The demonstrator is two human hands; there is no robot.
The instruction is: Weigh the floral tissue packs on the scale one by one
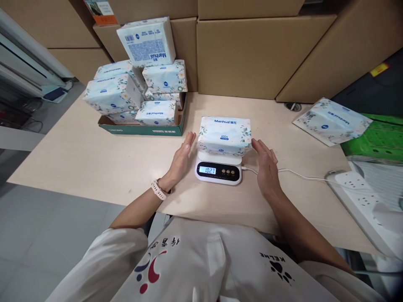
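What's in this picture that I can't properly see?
All in the head view:
Weighing plate: mostly hidden beneath a tissue pack.
Labels below the buttons: too small to read.
Floor of the green tray: hidden by stacked packs.
Green package: cut off by right edge.

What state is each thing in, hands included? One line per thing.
Scale: on, display lit.
Pack on the scale: lying flat.
Left hand: open, holding nothing.
Right hand: open, contact with the pack unclear.
Green tray: open-topped, heaped with packs.
Far-right pack: tilted, partly on a green bundle.
White cable: plugged into the scale.
Power strip: cannot tell if on.
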